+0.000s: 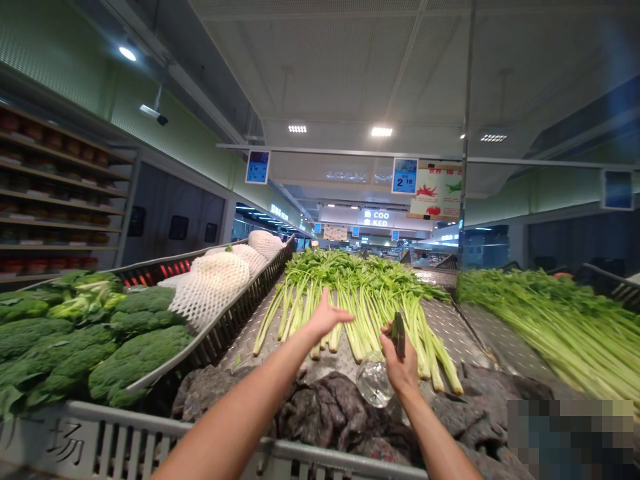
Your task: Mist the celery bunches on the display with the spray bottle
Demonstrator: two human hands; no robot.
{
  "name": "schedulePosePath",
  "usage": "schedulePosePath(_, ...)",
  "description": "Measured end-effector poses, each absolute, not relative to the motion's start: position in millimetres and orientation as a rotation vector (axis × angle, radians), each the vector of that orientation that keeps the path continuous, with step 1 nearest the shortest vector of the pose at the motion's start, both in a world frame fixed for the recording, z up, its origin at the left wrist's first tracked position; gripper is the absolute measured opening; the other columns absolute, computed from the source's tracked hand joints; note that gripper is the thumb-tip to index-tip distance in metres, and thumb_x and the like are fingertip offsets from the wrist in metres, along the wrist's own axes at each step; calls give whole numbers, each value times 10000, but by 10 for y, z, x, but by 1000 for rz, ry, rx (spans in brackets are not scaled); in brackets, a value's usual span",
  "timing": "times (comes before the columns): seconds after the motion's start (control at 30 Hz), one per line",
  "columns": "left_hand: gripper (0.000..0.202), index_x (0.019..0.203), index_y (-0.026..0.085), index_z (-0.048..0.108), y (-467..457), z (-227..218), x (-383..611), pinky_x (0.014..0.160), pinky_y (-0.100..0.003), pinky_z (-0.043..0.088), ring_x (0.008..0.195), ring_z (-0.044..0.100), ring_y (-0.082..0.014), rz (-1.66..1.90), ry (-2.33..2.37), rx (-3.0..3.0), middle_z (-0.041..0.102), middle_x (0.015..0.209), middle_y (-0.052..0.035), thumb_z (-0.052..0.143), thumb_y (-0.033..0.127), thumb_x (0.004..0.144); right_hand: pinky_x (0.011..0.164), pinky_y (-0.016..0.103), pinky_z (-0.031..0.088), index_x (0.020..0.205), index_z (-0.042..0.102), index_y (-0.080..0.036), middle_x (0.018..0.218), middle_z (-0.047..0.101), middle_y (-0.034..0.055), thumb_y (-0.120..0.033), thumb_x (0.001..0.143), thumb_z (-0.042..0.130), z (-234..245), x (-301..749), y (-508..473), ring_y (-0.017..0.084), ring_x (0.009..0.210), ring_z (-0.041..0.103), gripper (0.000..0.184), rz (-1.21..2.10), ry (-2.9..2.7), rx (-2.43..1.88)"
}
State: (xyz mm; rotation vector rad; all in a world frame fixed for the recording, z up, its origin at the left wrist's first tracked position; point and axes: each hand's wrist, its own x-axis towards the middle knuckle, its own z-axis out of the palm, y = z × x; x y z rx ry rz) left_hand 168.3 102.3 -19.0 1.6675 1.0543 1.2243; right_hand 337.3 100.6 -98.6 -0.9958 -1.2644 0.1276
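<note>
Celery (360, 300) lies in a wide spread on a metal tread-plate shelf, leafy tops toward the back and pale stalk ends toward me. My left hand (330, 317) reaches over the middle of the stalks with its fingers apart and nothing in it; I cannot tell whether it touches them. To the right, my right hand (401, 360) is wrapped round what looks like a spray bottle (375, 381), with a clear round body and a dark head. The bottle is tilted and sits above a crumpled dark cloth (333, 407) along the front of the shelf.
At left, broccoli (140, 333) fills a grey crate (90, 423), beside white foam-netted produce (213, 280) and a black crate wall (235, 300). A mirror panel (530, 233) borders the shelf on the right. Price signs (405, 176) hang overhead.
</note>
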Motion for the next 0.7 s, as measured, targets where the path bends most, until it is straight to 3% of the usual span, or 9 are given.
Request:
schedulePosePath(0.13,871,1293,202,8,1246,703,1275,589,-237,453,724,576,-147,1490,1378,1580,552,987,-110,602,136,658,784,357,402,896,563,-156,981,583,103,-440,665,502,-957,3387,969,237,901,540,371,112,-1225,-1032)
schedulePosePath(0.23,849,1295,176,53,1303,850,1169,508,-238,432,649,574,-164,1422,1411,1590,585,866,-92,593,113,642,737,342,424,907,572,-157,927,606,97,-434,661,510,-954,3388,955,235,856,558,375,109,-1209,-1022)
schedulePosePath(0.37,835,1290,185,162,1217,446,1402,492,-257,437,596,574,-172,1237,1351,1647,601,719,-48,615,87,595,742,338,422,910,569,-162,914,608,91,-428,665,509,-959,3380,949,231,859,557,367,103,-1210,-1008)
schedulePosePath(0.47,797,1277,174,215,1095,-8,1701,544,-263,456,616,582,-162,1108,1299,1684,610,720,-50,604,75,588,770,335,409,905,561,-159,941,598,93,-428,666,504,-950,3387,942,224,878,550,365,106,-1203,-1013)
schedulePosePath(0.57,819,1257,150,265,974,-442,1990,624,-288,468,726,587,-187,887,1219,1852,608,885,-89,625,69,526,781,333,399,928,541,-148,929,595,91,-425,674,492,-931,3442,952,217,878,545,378,84,-1194,-1004)
schedulePosePath(0.7,922,1225,124,331,885,-869,2292,836,-289,410,1034,466,-241,852,1105,2054,449,1189,-124,704,91,383,770,344,398,949,516,-143,868,599,80,-419,669,496,-909,3579,985,216,825,553,394,31,-1139,-1047)
